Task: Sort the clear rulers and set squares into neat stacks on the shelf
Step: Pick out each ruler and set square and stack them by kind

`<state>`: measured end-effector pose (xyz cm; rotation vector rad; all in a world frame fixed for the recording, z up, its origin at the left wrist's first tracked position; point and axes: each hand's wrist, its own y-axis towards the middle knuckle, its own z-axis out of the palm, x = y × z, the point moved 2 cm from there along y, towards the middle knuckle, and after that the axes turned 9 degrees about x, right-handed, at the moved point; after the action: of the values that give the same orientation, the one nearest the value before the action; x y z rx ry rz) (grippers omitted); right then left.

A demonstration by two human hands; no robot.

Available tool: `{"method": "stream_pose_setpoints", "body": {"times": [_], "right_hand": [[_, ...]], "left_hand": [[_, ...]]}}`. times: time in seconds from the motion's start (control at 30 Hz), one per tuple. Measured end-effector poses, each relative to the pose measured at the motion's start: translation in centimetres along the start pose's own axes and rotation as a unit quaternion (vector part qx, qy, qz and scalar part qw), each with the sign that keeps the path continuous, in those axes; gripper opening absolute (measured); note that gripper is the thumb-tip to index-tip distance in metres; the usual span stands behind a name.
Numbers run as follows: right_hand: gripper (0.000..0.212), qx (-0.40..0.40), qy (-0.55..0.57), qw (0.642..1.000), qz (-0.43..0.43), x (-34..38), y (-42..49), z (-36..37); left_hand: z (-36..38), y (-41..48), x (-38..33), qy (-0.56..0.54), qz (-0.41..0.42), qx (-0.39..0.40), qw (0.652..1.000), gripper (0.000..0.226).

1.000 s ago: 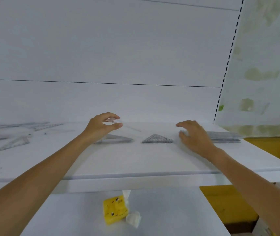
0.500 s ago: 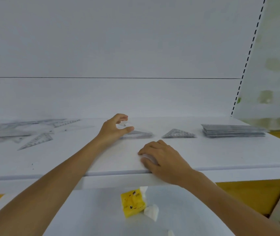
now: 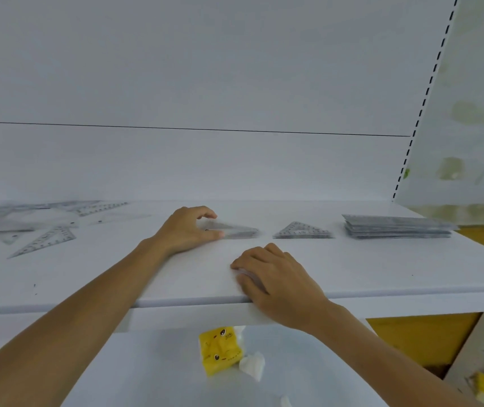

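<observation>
The flat white shelf board (image 3: 352, 277) spans the whole view and has a rounded front lip; at its left end lies a loose scatter of clear plastic rulers and set squares (image 3: 43, 227), overlapping; near the middle sits a small pile of clear triangular set squares (image 3: 240, 232), its left corner pinched by the left hand (image 3: 186, 230); just to its right, apart, lies a second low triangular pile (image 3: 304, 231); further right stands a neat stack of clear straight rulers (image 3: 396, 227); the right hand (image 3: 273, 277) rests on the front edge, fingers bent.
</observation>
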<state>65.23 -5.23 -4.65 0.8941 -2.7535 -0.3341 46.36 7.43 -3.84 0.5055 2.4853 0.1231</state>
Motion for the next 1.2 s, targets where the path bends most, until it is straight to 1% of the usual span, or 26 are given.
{"method": "stream_pose_setpoints", "body": {"times": [0.2,0.3,0.4,0.43,0.53,0.63,0.73,0.8,0.87,1.0,1.2], "right_hand": [[0.033,-0.009,-0.014,1.0,-0.013,-0.1,-0.1,0.1],[0.031,-0.005,-0.002,1.0,-0.01,-0.2,0.2,0.1],[0.026,0.027,0.034,0.999,0.004,-0.7,1.5,-0.5],[0.025,0.037,0.054,0.998,0.009,-0.9,2.2,-0.7],[0.021,0.028,0.095,0.995,0.005,-1.0,5.3,-1.2],[0.019,-0.005,0.115,0.993,-0.01,0.3,9.3,-1.1],[0.021,-0.005,0.13,0.991,-0.016,2.6,13.5,-0.3],[0.022,-0.005,0.14,0.99,-0.015,4.6,16.3,0.4],[0.023,0.002,0.145,0.989,-0.014,6.7,18.8,1.2],[0.025,0.025,0.119,0.992,-0.028,10.6,23.5,3.5],[0.025,0.049,0.125,0.99,-0.039,15.5,28.9,7.2]], "left_hand": [[0.2,0.0,0.5,0.001,-0.017,0.026,1.0,0.045],[0.1,0.0,0.5,-0.037,-0.025,0.017,0.999,0.048],[-0.5,-0.2,0.4,-0.103,-0.026,-0.024,0.994,0.041],[-0.9,-0.4,0.4,-0.107,-0.027,-0.035,0.993,0.037],[-2.6,-1.8,1.7,-0.058,-0.038,-0.049,0.996,0.024],[-5.3,-4.9,4.5,-0.023,-0.053,-0.058,0.997,0.017],[-9.0,-8.4,8.2,0.022,-0.079,-0.077,0.994,0.017],[-12.1,-10.5,10.8,0.02,-0.101,-0.092,0.99,0.014],[-14.8,-12.3,13.6,0.008,-0.12,-0.103,0.987,0.012],[-19.1,-15.1,19.4,0.03,-0.138,-0.122,0.982,0.014],[-23.4,-17.6,26.5,0.03,-0.153,-0.122,0.98,0.019]]}}
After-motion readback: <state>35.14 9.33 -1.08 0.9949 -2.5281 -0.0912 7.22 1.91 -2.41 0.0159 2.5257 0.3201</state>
